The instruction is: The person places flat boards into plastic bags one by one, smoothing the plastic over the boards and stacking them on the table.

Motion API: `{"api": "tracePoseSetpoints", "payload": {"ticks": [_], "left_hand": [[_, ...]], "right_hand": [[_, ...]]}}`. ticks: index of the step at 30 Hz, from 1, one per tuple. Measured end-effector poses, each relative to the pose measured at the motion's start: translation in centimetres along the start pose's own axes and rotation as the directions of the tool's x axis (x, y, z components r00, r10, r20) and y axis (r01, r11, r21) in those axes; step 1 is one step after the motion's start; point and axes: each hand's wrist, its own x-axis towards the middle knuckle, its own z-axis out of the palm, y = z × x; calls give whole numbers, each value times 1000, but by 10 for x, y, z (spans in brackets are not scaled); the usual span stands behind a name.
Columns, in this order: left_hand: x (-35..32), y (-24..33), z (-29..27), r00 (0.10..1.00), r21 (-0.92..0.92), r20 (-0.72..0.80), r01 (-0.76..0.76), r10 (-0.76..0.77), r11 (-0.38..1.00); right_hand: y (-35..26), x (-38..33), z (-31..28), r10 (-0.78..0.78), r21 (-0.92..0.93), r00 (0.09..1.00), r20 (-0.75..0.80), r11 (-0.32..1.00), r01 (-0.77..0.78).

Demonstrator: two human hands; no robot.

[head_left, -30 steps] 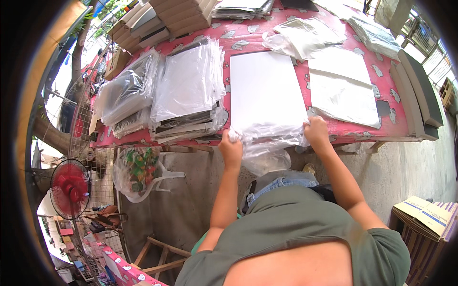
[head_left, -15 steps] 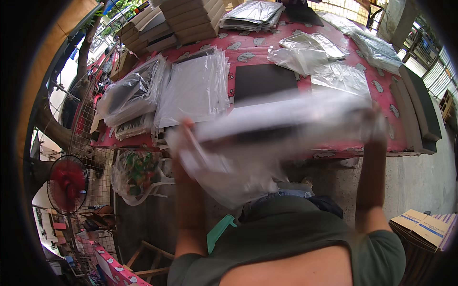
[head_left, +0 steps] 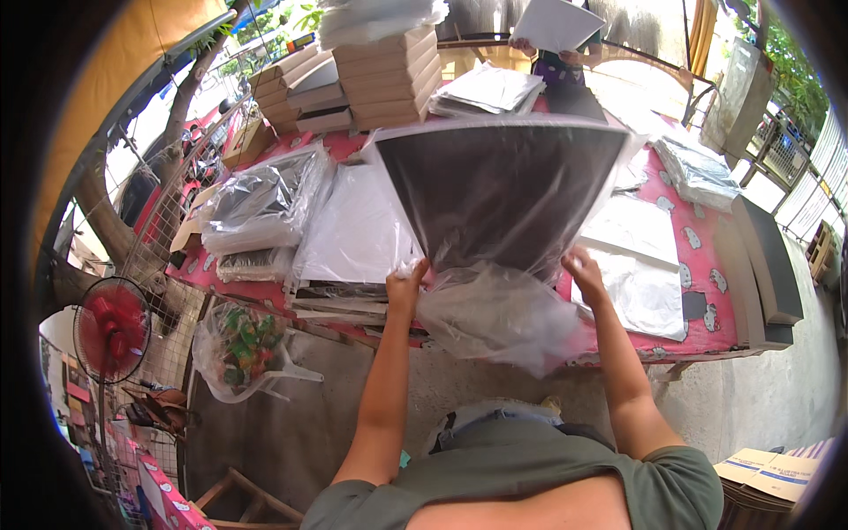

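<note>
A clear plastic bag (head_left: 499, 309) with a black board (head_left: 499, 194) inside hangs raised over the table in front of me. My left hand (head_left: 407, 284) grips the bag's left edge with fingers closed. On the opposite edge, my right hand (head_left: 585, 272) pinches the bag too. The bag's loose lower end billows between my forearms, a little blurred. Left of it lies a pile of white sheets in clear plastic (head_left: 353, 234), close to my left hand. White sheets (head_left: 632, 265) lie flat just beyond my right hand.
Plastic-wrapped black boards (head_left: 265, 199) are piled at the left. Brown packs (head_left: 389, 79) are stacked high at the back. Thick boards (head_left: 764, 265) stand along the table's right end. Across the table, a person holds a white sheet (head_left: 556, 25). A red fan (head_left: 112, 329) stands at left.
The bag, a blurred horizontal bundle before, is now tilted up with its black board facing me. My hands have drawn closer together, and the view has shifted to show more of the far side.
</note>
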Motion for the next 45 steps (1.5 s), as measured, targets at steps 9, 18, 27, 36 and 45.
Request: {"api": "tracePoseSetpoints", "payload": {"ticks": [9,18,27,36,45], "left_hand": [[-32,67,-5,975,24,176,133,-135,991],[-164,40,-60,791,33,551,297,-265,954],[-233,33,-62,988,106,96,107,-117,989],[-164,40,-56,731,402,-296,-488,615,775],[-10,37,-183,502,302,-787,-194,359,933]], "right_hand": [[-81,2,-5,344,338,915,210,853,-398],[-72,-152,-28,712,477,587,386,391,-787],[-158,-207,-52,747,325,521,413,414,-851],[-162,-171,-19,527,367,576,625,452,-813],[-133,-22,245,329,529,681,654,446,-722]]}}
